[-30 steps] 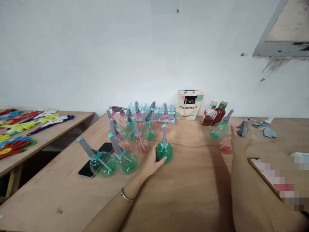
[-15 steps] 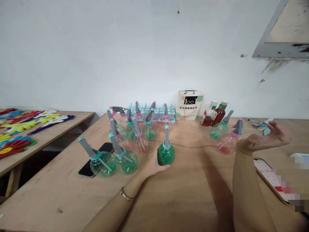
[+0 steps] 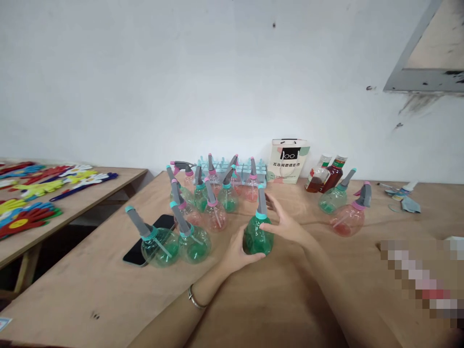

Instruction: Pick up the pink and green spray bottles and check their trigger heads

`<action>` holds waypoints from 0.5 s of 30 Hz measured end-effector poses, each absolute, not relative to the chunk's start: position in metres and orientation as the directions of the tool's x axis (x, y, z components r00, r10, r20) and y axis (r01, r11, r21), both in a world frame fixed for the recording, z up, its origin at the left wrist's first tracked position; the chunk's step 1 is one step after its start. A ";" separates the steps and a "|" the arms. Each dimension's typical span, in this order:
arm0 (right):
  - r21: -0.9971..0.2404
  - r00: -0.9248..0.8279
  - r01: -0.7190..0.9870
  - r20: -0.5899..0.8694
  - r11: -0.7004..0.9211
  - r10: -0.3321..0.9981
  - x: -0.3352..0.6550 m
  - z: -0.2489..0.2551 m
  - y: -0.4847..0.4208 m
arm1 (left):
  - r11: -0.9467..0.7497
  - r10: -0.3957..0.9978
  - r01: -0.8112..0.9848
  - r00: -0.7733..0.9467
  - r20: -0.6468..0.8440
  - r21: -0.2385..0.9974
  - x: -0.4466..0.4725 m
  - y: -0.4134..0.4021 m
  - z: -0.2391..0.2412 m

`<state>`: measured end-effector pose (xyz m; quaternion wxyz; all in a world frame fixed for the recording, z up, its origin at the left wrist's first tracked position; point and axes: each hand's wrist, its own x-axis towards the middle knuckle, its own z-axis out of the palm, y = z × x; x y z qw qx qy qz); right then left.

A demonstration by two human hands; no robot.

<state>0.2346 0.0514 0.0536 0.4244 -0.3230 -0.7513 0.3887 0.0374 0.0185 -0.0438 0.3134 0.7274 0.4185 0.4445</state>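
Dark green bottle (image 3: 258,237) upright in front of me, near the middle of the table (image 3: 108,299), its grey handle topped with a turquoise cap. My left hand (image 3: 237,252) cups its left side low down, palm curved to the glassy wall, thumb laid across the near face; grip partly closed on the bottle. My right hand (image 3: 284,223) comes in from the other side, half open: thumb at the shoulder just under the turquoise collar, fingers raised behind the handle. Cannot tell whether those fingers touch it. Bracelet (image 3: 195,297) on my left wrist. To the left, two paler green bottles, one (image 3: 195,246) nearer my hand, the other (image 3: 159,249) farther out, leaning handles on both; a black phone (image 3: 136,253) lies beside them. Behind, a cluster of pink and green sprayers, pink one (image 3: 216,217) foremost, with a pale blue tray (image 3: 261,176) at the back. Paper bag (image 3: 288,166) stands against the wall. Right of it, two sauce bottles (image 3: 332,178), then a green sprayer (image 3: 332,199) and a pink sprayer (image 3: 347,220) side by side, well apart from my hands.
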 end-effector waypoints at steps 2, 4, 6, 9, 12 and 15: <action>-0.898 -0.362 0.111 0.362 0.426 0.859 0.224 0.053 0.047 | -0.495 0.868 0.389 0.240 0.434 0.776 0.038 0.018 -0.044; -0.931 -0.265 0.065 0.331 0.359 0.906 0.216 0.049 0.046 | -0.524 0.850 0.463 0.225 0.477 0.715 0.038 0.017 -0.045; -0.954 -0.184 0.041 0.284 0.297 0.941 0.210 0.043 0.048 | -0.539 0.832 0.526 0.210 0.514 0.657 0.037 0.016 -0.047; -0.982 -0.089 -0.040 0.188 0.185 0.978 0.208 0.038 0.055 | -0.637 0.752 0.495 0.232 0.617 0.591 0.032 0.013 -0.051; -0.962 -0.141 -0.267 0.091 0.050 0.986 0.214 0.045 0.061 | -0.685 0.715 0.376 0.185 0.674 0.623 0.027 0.013 -0.052; -0.905 -0.244 -0.425 0.118 0.004 0.962 0.222 0.060 0.062 | -0.521 0.839 0.454 0.115 0.532 0.723 0.026 0.018 -0.054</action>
